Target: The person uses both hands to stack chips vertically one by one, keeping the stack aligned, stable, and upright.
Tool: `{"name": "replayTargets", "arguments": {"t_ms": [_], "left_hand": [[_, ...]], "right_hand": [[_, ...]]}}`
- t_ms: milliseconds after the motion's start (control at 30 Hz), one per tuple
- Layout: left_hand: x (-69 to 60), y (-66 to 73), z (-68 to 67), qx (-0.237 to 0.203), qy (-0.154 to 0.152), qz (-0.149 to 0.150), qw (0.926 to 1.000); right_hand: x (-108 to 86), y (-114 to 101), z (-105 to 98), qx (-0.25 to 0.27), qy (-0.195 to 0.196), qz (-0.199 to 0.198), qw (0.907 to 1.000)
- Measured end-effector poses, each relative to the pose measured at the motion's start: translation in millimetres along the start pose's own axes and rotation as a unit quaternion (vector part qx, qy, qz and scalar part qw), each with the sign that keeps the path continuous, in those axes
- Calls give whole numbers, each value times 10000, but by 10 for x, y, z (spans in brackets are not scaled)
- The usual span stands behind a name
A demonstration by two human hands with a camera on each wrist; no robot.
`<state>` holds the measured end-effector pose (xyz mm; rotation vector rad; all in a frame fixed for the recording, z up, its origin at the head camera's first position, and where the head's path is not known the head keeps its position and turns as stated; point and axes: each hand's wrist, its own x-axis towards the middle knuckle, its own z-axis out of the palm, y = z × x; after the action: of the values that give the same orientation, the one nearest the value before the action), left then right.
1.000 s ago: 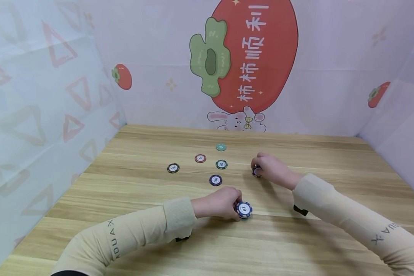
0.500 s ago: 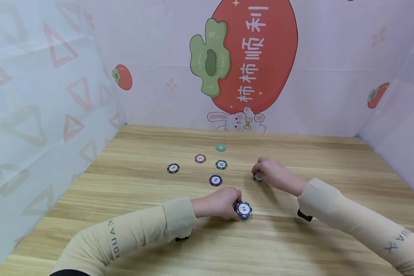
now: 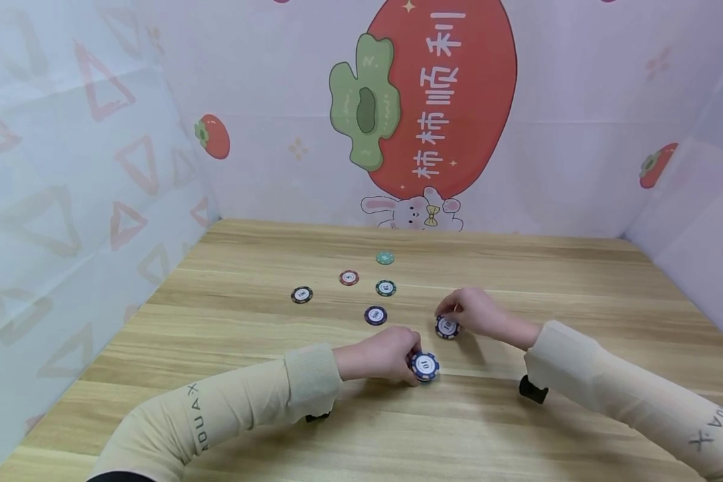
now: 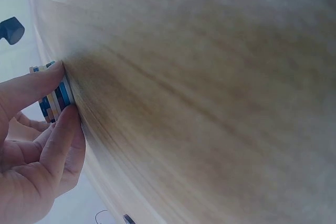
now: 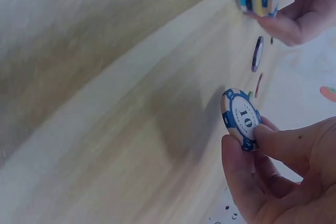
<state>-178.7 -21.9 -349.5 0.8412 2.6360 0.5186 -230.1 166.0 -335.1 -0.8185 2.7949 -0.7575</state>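
A short stack of poker chips (image 3: 425, 366), topped by a blue chip marked 10, stands on the table. My left hand (image 3: 385, 355) grips the stack's side between thumb and fingers; the left wrist view shows the layered chip edges (image 4: 58, 98). To the right and farther back, my right hand (image 3: 478, 313) pinches a single blue poker chip (image 3: 447, 327), also marked 10. In the right wrist view this chip (image 5: 242, 118) is tilted, held by thumb and fingers just off the table, its number plainly readable.
On the wooden table (image 3: 217, 402) lie loose chips: black (image 3: 302, 294), red (image 3: 349, 277), pale green (image 3: 385, 258), dark green (image 3: 385, 288) and dark purple (image 3: 376, 315). Patterned cloth walls (image 3: 265, 174) rise at the back and both sides.
My right hand has brought its blue chip nearer to me, toward the stack, and more of the chip's face shows. The left hand and stack have stayed in place.
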Motion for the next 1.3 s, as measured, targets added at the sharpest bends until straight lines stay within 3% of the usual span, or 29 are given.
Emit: {"name": "replayTargets", "arguments": {"t_ms": [167, 400, 500, 933, 1100, 1300], "left_hand": [[-10, 4, -6, 10, 0, 8, 10000], [-3, 5, -1, -10, 3, 0, 10000], [0, 2, 2, -24, -4, -7, 10000], [-8, 3, 4, -64, 16, 40, 10000], [3, 2, 6, -22, -3, 34, 10000], [2, -1, 3, -20, 8, 36, 10000]], "right_hand": [[-23, -29, 12, 1064, -525, 652, 9908], [-72, -90, 62, 2387, -1078, 1492, 9535], [-88, -97, 82, 2580, -1215, 1575, 9454], [-123, -101, 67, 3116, -1401, 1569, 9266], [-135, -126, 78, 3076, -1491, 1539, 9271], [-152, -150, 88, 2853, -1488, 1510, 9347]]}}
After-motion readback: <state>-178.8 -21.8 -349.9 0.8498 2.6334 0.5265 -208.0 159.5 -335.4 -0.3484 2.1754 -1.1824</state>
